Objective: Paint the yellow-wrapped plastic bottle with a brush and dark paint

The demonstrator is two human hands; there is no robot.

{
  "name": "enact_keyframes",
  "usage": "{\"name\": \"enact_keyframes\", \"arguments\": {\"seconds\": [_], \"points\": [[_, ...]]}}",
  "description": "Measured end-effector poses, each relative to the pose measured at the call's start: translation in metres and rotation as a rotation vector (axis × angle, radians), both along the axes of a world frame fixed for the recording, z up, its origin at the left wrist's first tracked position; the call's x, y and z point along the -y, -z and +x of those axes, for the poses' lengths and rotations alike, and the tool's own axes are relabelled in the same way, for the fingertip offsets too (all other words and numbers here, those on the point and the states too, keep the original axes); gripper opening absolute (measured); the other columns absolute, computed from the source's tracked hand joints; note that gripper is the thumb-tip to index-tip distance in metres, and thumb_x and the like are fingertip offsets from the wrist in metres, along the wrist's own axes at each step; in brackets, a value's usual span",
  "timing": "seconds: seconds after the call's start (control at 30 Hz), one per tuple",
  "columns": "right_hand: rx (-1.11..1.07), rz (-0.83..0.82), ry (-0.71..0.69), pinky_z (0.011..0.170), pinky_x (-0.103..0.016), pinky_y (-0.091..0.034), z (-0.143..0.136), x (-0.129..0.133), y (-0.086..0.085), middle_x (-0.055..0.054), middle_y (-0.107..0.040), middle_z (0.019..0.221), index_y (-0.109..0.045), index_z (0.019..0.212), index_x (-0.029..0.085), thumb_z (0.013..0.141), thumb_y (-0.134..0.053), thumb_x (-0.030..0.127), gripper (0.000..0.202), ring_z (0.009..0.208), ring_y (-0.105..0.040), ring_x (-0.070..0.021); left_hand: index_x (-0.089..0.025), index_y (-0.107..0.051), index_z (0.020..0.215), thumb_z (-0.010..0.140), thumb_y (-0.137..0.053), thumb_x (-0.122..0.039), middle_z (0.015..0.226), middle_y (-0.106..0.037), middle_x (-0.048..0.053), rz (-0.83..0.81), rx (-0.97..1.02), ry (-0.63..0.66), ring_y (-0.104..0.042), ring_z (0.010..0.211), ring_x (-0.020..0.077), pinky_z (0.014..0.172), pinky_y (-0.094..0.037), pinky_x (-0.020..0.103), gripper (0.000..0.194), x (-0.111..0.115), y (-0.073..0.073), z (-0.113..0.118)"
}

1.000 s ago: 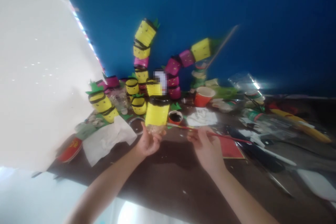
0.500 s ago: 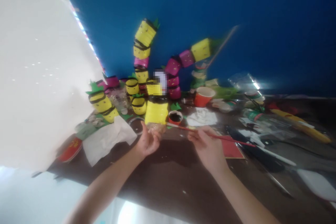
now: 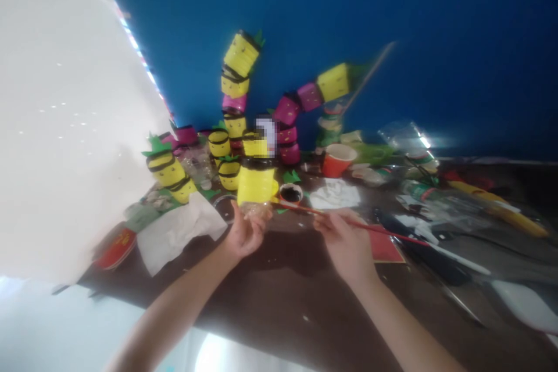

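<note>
My left hand (image 3: 249,232) grips the clear lower end of a yellow-painted piece of plastic bottle (image 3: 256,185) and holds it upright above the table. A black band runs round the top of this piece. My right hand (image 3: 344,238) is closed round a thin red paintbrush (image 3: 383,231), whose tip end lies at the lower right side of the yellow piece. Whether the bristles touch it I cannot tell. Close to the right of the piece stands a small cup of dark paint (image 3: 291,193).
Yellow and magenta bottle pieces with black bands (image 3: 238,81) stand stacked against the blue wall (image 3: 326,6). A red paper cup (image 3: 337,161), crumpled white tissue (image 3: 335,193), clear plastic bottles (image 3: 418,157) and a yellow-handled tool (image 3: 501,209) lie to the right. White paper (image 3: 178,232) lies left on the brown table (image 3: 279,296).
The yellow bottle piece has shifted slightly left with my left hand. The brush has edged a little to the right. A yellow bit now shows at the piece's right edge.
</note>
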State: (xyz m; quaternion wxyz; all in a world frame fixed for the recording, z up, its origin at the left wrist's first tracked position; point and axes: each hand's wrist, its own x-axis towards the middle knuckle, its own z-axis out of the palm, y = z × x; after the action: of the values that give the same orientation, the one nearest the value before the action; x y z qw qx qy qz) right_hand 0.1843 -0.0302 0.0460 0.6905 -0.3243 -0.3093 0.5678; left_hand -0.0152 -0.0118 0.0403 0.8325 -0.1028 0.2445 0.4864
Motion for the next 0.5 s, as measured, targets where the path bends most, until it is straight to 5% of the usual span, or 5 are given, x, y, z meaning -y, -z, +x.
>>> {"name": "enact_keyframes", "arguments": {"seconds": [0.17, 0.4, 0.5], "points": [[0.021, 0.014, -0.084, 0.062, -0.022, -0.057, -0.0064, 0.0056, -0.0052, 0.002, -0.072, 0.069, -0.067, 0.067, 0.023, 0.062, -0.082, 0.033, 0.018, 0.064, -0.069, -0.0117, -0.009, -0.051, 0.124, 0.085, -0.033, -0.064, 0.070, -0.055, 0.005, 0.005, -0.037, 0.037, -0.049, 0.047, 0.0054, 0.038, -0.043, 0.012, 0.070, 0.0001, 0.0017, 0.0013], [0.052, 0.016, 0.089, 0.060, -0.020, -0.056, -0.0015, -0.0019, 0.0002, 0.001, -0.072, 0.066, -0.068, 0.066, 0.022, 0.062, -0.082, 0.033, 0.018, 0.063, -0.069, -0.0113, -0.014, -0.050, 0.122, 0.085, -0.037, -0.063, 0.069, -0.053, 0.002, -0.021, -0.028, -0.002, -0.049, 0.047, 0.0050, 0.039, -0.045, 0.012, 0.063, 0.0002, -0.0010, 0.0004], [0.034, 0.032, 0.041, 0.061, -0.020, -0.056, -0.0007, 0.0001, -0.0026, 0.001, -0.072, 0.065, -0.068, 0.066, 0.022, 0.062, -0.082, 0.033, 0.018, 0.062, -0.068, -0.0111, -0.014, -0.050, 0.122, 0.086, -0.036, -0.062, 0.073, -0.055, 0.004, -0.015, -0.024, -0.001, -0.051, 0.048, 0.0045, 0.040, -0.045, 0.011, 0.061, 0.0001, -0.0029, 0.0019]]}}
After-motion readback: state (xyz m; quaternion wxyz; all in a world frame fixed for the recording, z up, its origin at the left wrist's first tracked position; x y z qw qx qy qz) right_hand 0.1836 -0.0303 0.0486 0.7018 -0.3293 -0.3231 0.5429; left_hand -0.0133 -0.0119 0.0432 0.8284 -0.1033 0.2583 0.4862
